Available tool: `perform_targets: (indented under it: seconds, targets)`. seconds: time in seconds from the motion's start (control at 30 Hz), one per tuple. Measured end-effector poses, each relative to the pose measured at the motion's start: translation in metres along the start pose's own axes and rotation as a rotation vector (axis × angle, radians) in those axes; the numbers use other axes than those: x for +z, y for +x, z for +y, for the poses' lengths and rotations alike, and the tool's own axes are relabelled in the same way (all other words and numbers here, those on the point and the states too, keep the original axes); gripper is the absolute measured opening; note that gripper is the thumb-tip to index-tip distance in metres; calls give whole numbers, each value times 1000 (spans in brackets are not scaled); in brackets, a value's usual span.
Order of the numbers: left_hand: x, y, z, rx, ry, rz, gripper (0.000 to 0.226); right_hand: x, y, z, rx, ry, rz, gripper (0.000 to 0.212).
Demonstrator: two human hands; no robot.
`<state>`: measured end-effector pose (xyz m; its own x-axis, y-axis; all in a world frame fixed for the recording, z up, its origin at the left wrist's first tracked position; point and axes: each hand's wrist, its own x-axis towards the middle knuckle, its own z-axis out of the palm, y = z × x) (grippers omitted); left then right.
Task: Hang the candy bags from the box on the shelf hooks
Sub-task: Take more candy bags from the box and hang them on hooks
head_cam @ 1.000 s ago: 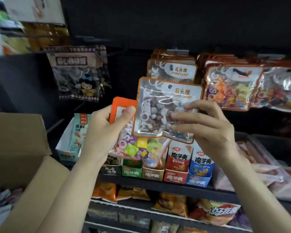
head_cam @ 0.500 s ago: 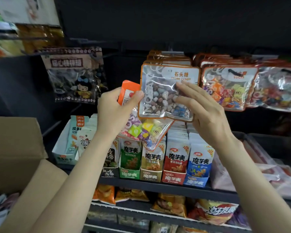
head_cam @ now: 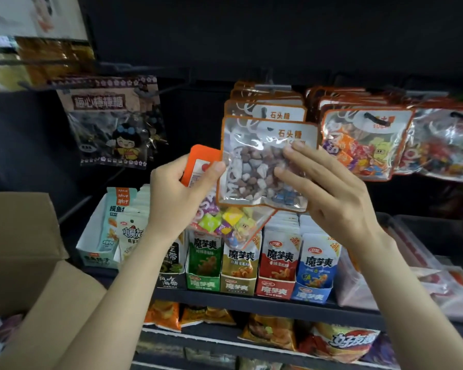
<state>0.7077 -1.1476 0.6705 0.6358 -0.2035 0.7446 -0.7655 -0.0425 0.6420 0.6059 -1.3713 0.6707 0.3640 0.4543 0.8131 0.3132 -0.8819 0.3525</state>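
Observation:
My right hand (head_cam: 329, 193) pinches a clear stone candy bag (head_cam: 254, 172) with an orange rim, full of brown and grey pebble sweets. The bag's top sits right in front of a row of matching bags (head_cam: 267, 108) hanging on a shelf hook (head_cam: 271, 88). My left hand (head_cam: 177, 198) grips a second orange-edged bag (head_cam: 225, 222) of bright wrapped candies, which hangs below and behind the first. The open cardboard box (head_cam: 19, 249) is at the lower left.
A dark bag with a cartoon girl (head_cam: 112, 124) hangs at the left. More orange-rimmed candy bags (head_cam: 364, 145) hang at the right. Display boxes of snack packets (head_cam: 275, 263) line the shelf below, with chip bags (head_cam: 345, 343) on the lowest shelf.
Both hands have risen with their bags. The stone candy bag has moved up and right until its top overlaps the hanging row of the same bags.

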Motion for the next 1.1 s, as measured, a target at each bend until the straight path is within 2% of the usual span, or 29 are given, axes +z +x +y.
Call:
perform_targets:
  seconds: [0.13,0.33,0.5,0.7,0.9,1.1]
  targets:
    - [-6,-4,6,76,23,85,17,-6,8,-2,0,66,-53,44]
    - [1,15,1,39,105,87,28,-1,23,-4,230,243,-84,43]
    - [2,8,-5,10,50,49,30,4,25,-12,256,184,8,35]
    - [8,23,-11,-102,-2,0,34,12,40,-12,289,70,75,28]
    - [6,18,-16,-4,-66,17,25,18,48,-18,313,17,135,28]
    - [7,20,-20,-35,-52,29,25,23,49,-22,346,-12,116,30]
